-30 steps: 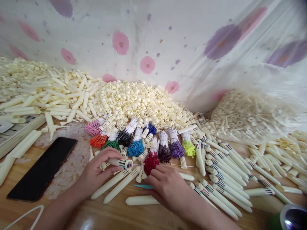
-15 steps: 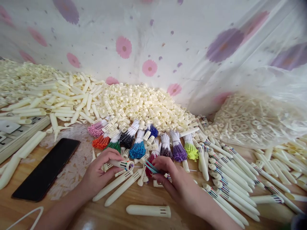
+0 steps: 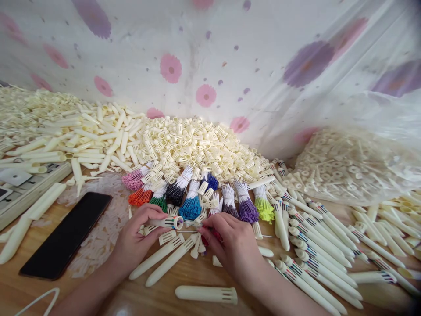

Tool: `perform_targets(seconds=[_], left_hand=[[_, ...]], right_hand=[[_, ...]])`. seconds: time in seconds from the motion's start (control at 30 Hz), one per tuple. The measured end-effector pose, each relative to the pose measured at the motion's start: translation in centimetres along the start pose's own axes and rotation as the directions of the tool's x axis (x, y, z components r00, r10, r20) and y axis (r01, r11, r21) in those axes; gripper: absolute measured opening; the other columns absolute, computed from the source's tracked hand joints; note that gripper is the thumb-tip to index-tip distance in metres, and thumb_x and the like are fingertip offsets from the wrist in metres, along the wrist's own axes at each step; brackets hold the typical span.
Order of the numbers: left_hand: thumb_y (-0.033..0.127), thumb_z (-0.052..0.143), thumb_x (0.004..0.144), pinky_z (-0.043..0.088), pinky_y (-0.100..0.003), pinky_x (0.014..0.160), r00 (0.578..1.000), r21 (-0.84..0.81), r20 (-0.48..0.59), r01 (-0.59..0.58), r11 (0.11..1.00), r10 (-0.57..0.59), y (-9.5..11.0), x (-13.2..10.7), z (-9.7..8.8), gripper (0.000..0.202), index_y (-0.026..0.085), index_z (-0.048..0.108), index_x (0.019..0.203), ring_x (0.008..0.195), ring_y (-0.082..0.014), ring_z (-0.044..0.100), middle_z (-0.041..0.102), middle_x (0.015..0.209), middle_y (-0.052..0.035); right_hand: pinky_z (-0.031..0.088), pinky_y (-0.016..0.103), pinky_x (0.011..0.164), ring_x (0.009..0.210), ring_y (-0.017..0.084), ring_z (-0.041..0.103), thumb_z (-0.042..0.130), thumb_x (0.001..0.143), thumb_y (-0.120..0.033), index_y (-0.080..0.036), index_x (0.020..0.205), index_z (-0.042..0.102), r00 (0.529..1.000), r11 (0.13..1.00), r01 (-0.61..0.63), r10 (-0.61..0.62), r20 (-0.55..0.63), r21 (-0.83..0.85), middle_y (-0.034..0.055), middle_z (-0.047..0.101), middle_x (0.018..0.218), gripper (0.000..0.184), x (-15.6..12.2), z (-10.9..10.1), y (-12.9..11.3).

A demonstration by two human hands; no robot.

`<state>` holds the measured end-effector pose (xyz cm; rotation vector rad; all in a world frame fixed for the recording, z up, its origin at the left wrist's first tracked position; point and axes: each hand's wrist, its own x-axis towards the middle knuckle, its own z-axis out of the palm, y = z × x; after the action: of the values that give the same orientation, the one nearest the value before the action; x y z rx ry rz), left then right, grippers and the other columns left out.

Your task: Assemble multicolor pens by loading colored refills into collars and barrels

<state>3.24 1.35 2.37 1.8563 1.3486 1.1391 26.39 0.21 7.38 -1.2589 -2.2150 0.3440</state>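
Note:
My left hand (image 3: 140,230) is closed around a cream multicolour pen barrel (image 3: 169,222). The barrel lies nearly level with its round mouth facing right, and coloured pieces show in its slots. My right hand (image 3: 226,235) pinches tweezers (image 3: 196,223), mostly hidden by the fingers, with their thin end toward the barrel's mouth. A crimson refill bundle (image 3: 215,206) is partly covered by this hand. Just behind both hands stand a blue refill bundle (image 3: 190,205) and a purple one (image 3: 246,206). Two slotted cream barrels (image 3: 171,261) lie below the left hand.
Heaped slotted cream sleeves (image 3: 197,142) rise behind the bundles. Rows of barrels with coloured sliders (image 3: 319,259) lie at right, before a clear bag of parts (image 3: 358,166). A black phone (image 3: 67,235) is at left; a single barrel (image 3: 205,294) lies in front.
My right hand has moved left and closed in, bringing the tweezers close to the barrel's mouth. The left hand keeps its hold on the barrel. The view has shifted slightly.

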Motion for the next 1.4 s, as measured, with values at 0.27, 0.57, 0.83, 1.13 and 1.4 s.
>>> perform_targets(seconds=[0.27,0.57,0.83,1.13,1.4], left_hand=[[0.015,0.066,0.077,0.048,-0.023,0.078,0.997,-0.020,-0.026,-0.070,0.997,0.070,-0.3,-0.1,0.1,0.013,0.025,0.062,0.084,0.085,-0.0142,0.060,0.060,0.090,0.0018],[0.013,0.067,0.077,0.047,-0.023,0.079,0.998,-0.041,0.002,-0.063,0.997,0.063,-0.6,-0.1,0.0,0.016,0.026,0.062,0.085,0.087,-0.0147,0.060,0.060,0.091,0.0014],[0.010,0.066,0.076,0.047,-0.022,0.079,0.998,-0.039,0.010,-0.060,0.997,0.060,-0.6,-0.1,0.0,0.019,0.026,0.062,0.085,0.086,-0.0133,0.060,0.060,0.092,0.0025],[0.010,0.066,0.076,0.048,-0.021,0.078,0.998,-0.071,0.009,-0.059,0.996,0.060,-0.6,-0.2,0.1,0.020,0.026,0.061,0.085,0.087,-0.0138,0.060,0.059,0.091,0.0021],[0.016,0.067,0.076,0.051,-0.024,0.078,0.998,-0.068,0.066,0.000,0.998,0.004,-0.2,0.1,-0.4,0.018,0.026,0.068,0.090,0.088,-0.0172,0.063,0.066,0.092,-0.0012]], right_hand=[[0.042,0.021,0.053,0.057,0.012,0.058,0.045,0.093,-0.027,-0.018,0.076,0.057,0.997,0.998,0.048,-0.050,-0.059,-0.027,0.0016,0.063,0.065,0.023,0.3,0.4,-0.2],[0.041,0.022,0.054,0.057,0.013,0.057,0.048,0.091,-0.022,-0.017,0.075,0.057,0.996,0.997,0.077,-0.077,-0.036,-0.001,0.0008,0.061,0.064,0.019,0.4,0.3,0.1],[0.041,0.022,0.053,0.058,0.013,0.057,0.048,0.091,-0.023,-0.017,0.076,0.057,0.998,0.998,0.066,-0.065,-0.020,0.013,0.0013,0.061,0.065,0.019,0.3,0.2,0.4],[0.040,0.021,0.053,0.057,0.012,0.056,0.047,0.092,-0.023,-0.017,0.075,0.057,0.996,0.996,0.089,-0.090,-0.018,-0.012,0.0013,0.061,0.064,0.021,0.4,0.3,0.3],[0.039,0.022,0.053,0.057,0.012,0.052,0.045,0.093,-0.019,-0.016,0.075,0.057,0.982,0.981,0.190,-0.189,0.016,-0.038,0.0008,0.060,0.063,0.022,0.9,-0.7,0.2]])
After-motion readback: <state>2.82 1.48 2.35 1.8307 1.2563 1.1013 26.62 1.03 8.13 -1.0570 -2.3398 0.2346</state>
